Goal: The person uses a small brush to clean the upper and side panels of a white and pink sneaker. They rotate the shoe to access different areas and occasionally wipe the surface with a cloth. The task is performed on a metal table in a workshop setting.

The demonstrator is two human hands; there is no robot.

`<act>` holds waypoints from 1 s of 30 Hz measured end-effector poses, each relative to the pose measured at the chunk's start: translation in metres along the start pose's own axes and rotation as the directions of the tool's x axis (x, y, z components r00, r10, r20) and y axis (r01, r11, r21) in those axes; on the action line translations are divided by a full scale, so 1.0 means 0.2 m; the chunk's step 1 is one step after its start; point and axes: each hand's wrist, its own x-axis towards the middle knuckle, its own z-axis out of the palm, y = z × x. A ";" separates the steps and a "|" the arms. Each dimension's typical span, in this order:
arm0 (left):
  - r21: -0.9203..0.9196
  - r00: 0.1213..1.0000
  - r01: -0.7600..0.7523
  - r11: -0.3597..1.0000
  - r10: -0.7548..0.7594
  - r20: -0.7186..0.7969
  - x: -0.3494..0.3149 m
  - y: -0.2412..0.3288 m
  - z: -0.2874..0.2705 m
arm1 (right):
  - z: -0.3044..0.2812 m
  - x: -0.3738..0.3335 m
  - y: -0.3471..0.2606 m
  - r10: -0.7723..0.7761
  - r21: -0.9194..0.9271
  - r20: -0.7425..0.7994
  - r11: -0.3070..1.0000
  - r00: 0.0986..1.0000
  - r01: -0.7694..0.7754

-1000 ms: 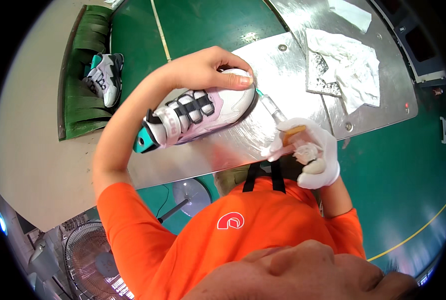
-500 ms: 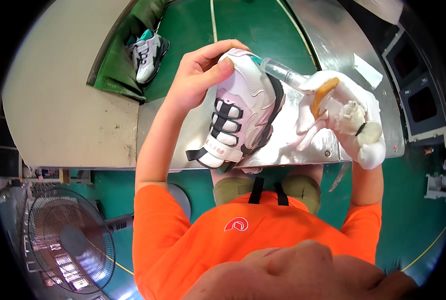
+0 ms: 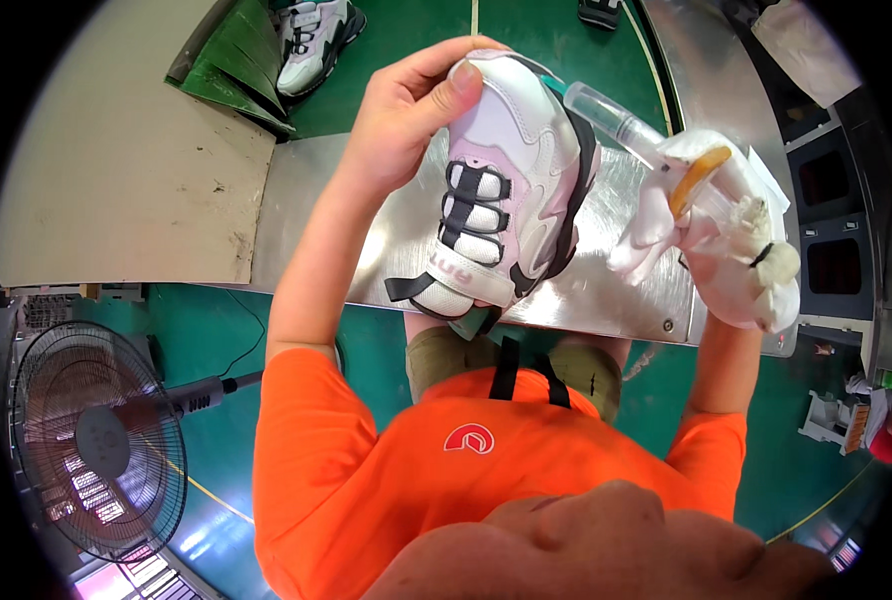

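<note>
A white, pink and black sneaker [image 3: 526, 165] is held over the metal worktop, its toe pointing away from me and its strapped ankle end towards me. My left hand [image 3: 406, 115] grips the toe, thumb on top and fingers curled over the far edge. In my right hand [image 3: 711, 225], which wears a white glove, is a clear syringe [image 3: 616, 118] with a teal tip [image 3: 554, 84]. That tip lies against or very near the toe's right edge; exact contact is hard to see. An orange-tan band [image 3: 698, 180] and a bunched white piece tied in black [image 3: 766, 250] show at the glove.
Beyond the metal worktop [image 3: 311, 205] runs a green belt [image 3: 526, 20]. Another sneaker [image 3: 316, 45] sits there beside a green flap [image 3: 231, 70], and a dark shoe [image 3: 599, 12] shows at the top. A beige panel [image 3: 126, 150] lies left; a fan [image 3: 101, 440] stands lower left.
The whole view has shifted. The held sneaker, syringe and both hands appear slightly further right. The other sneaker sits higher in the picture, and a dark shoe has come into view at the top.
</note>
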 end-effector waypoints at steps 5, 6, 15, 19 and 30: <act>-0.171 0.983 -0.013 0.985 -0.019 -0.183 -0.04 -0.08 0.00 | -0.09 0.06 0.10 0.037 -0.007 0.037 0.999 0.999 -0.037; -0.183 0.977 -0.002 0.983 -0.037 -0.210 -0.05 -0.09 -0.01 | -0.11 0.07 0.10 0.085 -0.068 0.008 0.994 0.996 -0.084; -0.302 0.901 0.035 0.953 -0.161 -0.403 -0.14 -0.23 0.03 | -0.25 -0.03 0.28 0.026 -0.060 -0.021 0.998 0.999 -0.027; -0.300 0.833 0.095 0.949 -0.240 -0.498 -0.16 -0.27 0.03 | -0.30 -0.04 0.38 -0.041 0.018 0.034 0.999 0.999 0.040; -0.495 0.810 0.189 0.848 -0.420 -0.410 -0.16 -0.31 0.01 | -0.42 -0.18 0.47 0.028 -0.077 -0.176 0.996 0.984 -0.042</act>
